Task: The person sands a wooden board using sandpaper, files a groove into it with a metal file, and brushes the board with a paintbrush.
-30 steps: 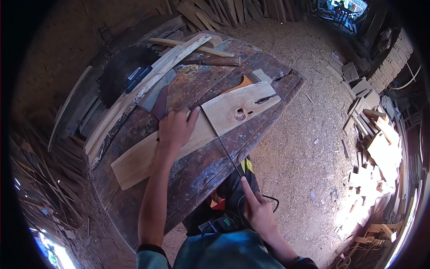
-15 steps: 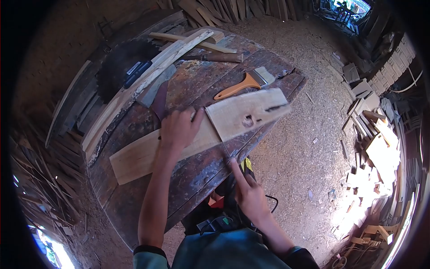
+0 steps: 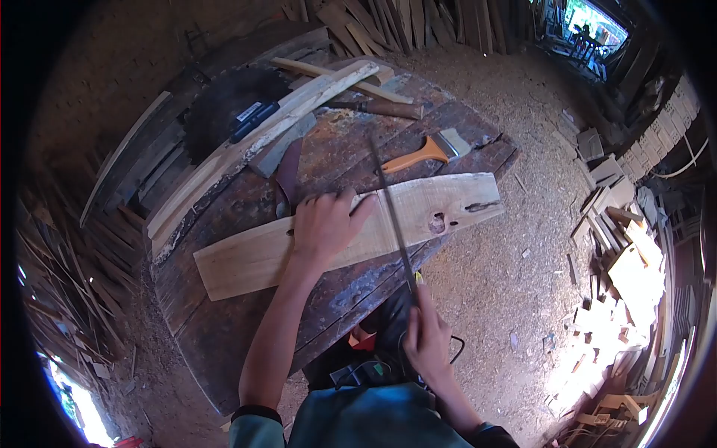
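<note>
A pale wooden board [image 3: 261, 257] with knot holes lies across the worn table. My left hand [image 3: 325, 224] presses on its middle, fingers closed over the far edge and thumb pointing right. My right hand [image 3: 428, 336] is closed around the near end of a long, thin dark-bladed tool [image 3: 393, 209], its index finger stretched along it. The blade crosses above the board just right of my left thumb, its tip past the far edge. Seen nearly edge-on, it could be a saw or a file; I cannot tell. My fingers hide the handle.
Behind the board are an orange-handled brush [image 3: 414, 158], a wooden-handled tool [image 3: 385, 109], a dark reddish strip [image 3: 289, 172] and long timber strips [image 3: 261, 138]. A large circular saw blade [image 3: 216, 112] stands at the far left. Wood scraps [image 3: 620, 276] are piled on the right.
My right hand has moved a little down and right, and more of the blade shows, now extending past the board's far edge. My left hand stays on the board; the whole view has shifted slightly.
</note>
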{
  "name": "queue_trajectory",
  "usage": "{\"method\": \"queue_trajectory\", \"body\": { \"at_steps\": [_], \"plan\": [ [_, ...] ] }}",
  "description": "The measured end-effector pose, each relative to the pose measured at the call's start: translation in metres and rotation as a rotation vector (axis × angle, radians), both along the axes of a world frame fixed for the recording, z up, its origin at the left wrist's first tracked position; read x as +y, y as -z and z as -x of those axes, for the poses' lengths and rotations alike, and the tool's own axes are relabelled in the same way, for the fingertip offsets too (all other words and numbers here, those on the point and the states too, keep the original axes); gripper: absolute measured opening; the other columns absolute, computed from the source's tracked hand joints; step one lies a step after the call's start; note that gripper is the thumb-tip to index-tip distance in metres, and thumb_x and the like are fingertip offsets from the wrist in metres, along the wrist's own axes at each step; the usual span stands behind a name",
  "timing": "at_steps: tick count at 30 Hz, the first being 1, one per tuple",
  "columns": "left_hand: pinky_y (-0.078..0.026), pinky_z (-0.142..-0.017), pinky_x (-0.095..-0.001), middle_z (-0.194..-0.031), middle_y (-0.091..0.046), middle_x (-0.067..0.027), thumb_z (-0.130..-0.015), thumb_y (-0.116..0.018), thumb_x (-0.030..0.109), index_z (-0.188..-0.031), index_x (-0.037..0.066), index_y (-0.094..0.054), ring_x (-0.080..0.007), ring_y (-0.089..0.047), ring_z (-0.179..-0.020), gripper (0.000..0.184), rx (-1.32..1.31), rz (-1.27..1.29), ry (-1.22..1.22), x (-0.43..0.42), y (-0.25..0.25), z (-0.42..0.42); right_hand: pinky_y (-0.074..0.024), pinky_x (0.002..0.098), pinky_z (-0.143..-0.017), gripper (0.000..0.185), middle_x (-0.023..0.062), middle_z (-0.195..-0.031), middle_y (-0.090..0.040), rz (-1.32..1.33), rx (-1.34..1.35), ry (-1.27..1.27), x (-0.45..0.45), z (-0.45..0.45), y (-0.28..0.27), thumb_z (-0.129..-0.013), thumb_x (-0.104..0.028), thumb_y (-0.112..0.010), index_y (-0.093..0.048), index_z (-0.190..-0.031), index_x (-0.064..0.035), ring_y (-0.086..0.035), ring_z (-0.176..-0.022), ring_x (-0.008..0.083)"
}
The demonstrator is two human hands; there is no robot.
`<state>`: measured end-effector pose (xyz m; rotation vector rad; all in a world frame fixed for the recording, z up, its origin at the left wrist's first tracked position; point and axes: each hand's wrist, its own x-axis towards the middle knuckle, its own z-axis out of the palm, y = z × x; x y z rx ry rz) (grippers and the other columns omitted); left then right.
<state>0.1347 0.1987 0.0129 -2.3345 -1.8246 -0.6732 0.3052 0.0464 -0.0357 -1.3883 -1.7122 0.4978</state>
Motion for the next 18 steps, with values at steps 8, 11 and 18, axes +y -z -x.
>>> {"method": "queue_trajectory", "body": {
  "at_steps": [8, 11, 18],
  "plan": [
    [-0.049, -0.055, -0.0364, -0.055, -0.059, -0.013, -0.084, -0.057, 0.039, -0.062, 0.007, -0.055, -0.0281, -0.062, -0.053, 0.039, 0.037, -0.289, 0.089, 0.0, 0.003, 0.002, -0.0433, 0.0288, -0.062, 0.024, 0.0133, -0.076, -0.059, 0.268, 0.433, -0.029, 0.036, -0.02, -0.019, -0.094, -0.016, -0.039, -0.055, -0.1, 0.0017, -0.059, -0.07, 0.0207],
    [-0.049, -0.054, -0.0385, -0.055, -0.059, -0.0141, -0.086, -0.054, 0.04, -0.065, 0.007, -0.058, -0.0294, -0.062, -0.053, 0.039, 0.037, -0.217, 0.062, 0.003, 0.005, 0.004, -0.044, 0.0294, -0.055, 0.02, 0.0061, -0.07, -0.057, 0.328, 0.629, -0.131, 0.051, -0.009, 0.001, -0.095, -0.016, -0.043, -0.046, -0.106, 0.0002, -0.058, -0.063, 0.0135],
    [-0.049, -0.052, -0.0437, -0.056, -0.058, -0.0194, -0.084, -0.056, 0.041, -0.069, 0.005, -0.06, -0.0354, -0.061, -0.057, 0.039, -0.033, -0.101, 0.009, 0.005, 0.004, 0.003, -0.0448, 0.0375, -0.054, 0.051, 0.0148, -0.059, -0.053, 0.095, 0.158, -0.027, 0.068, 0.022, -0.015, -0.085, 0.004, -0.043, -0.029, -0.133, -0.0037, -0.057, -0.054, 0.0299]
  ]
}}
